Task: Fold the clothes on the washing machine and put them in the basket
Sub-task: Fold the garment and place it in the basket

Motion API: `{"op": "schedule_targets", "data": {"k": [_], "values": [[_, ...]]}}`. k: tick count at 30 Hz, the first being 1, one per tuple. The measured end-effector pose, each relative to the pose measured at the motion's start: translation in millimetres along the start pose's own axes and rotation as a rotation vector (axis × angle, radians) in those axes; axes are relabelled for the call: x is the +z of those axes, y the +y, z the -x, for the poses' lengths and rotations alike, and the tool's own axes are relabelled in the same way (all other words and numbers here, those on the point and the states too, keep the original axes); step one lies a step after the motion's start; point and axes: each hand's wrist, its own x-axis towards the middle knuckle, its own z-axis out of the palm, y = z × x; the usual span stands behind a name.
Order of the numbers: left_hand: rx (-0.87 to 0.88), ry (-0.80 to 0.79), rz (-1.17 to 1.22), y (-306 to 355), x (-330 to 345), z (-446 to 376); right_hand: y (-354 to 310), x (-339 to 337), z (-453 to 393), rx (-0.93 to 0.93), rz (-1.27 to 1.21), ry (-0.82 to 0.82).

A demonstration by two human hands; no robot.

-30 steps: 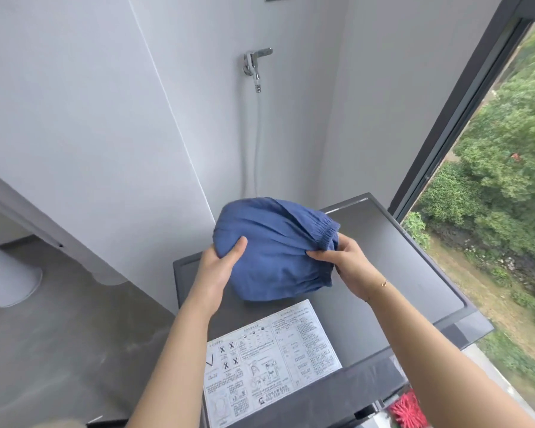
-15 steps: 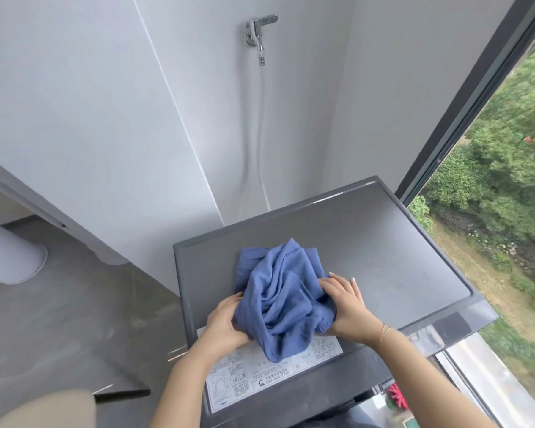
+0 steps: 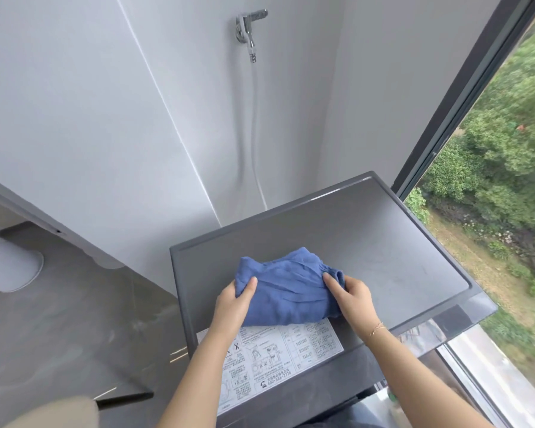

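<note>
A blue garment [image 3: 286, 287] with an elastic waistband lies folded into a compact bundle on the dark grey lid of the washing machine [image 3: 383, 242]. My left hand [image 3: 233, 307] grips its left edge, thumb on top. My right hand [image 3: 352, 299] holds its right end at the gathered waistband, fingers curled on the cloth. No basket is in view.
A white instruction sticker [image 3: 278, 350] covers the lid's near part. A tap [image 3: 249, 24] with a hose hangs on the white wall behind. A window [image 3: 491, 180] runs along the right. Grey floor [image 3: 59, 335] lies to the left, with a white rounded object [image 3: 7, 264] at the far left.
The garment went from held up in the air to crumpled on the lid, and now lies flatter and folded wider. Both hands came down with it and shifted to its two ends.
</note>
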Motion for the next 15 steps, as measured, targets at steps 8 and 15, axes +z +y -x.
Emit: {"op": "schedule_targets", "data": {"k": [8, 15], "values": [[-0.137, 0.253, -0.215, -14.8, 5.9, -10.0, -18.0, 2.6, -10.2, 0.059, 0.619, 0.086], [-0.128, 0.363, -0.313, -15.6, 10.7, -8.4, -17.7, -10.0, -0.8, 0.187, 0.350, 0.067]]}}
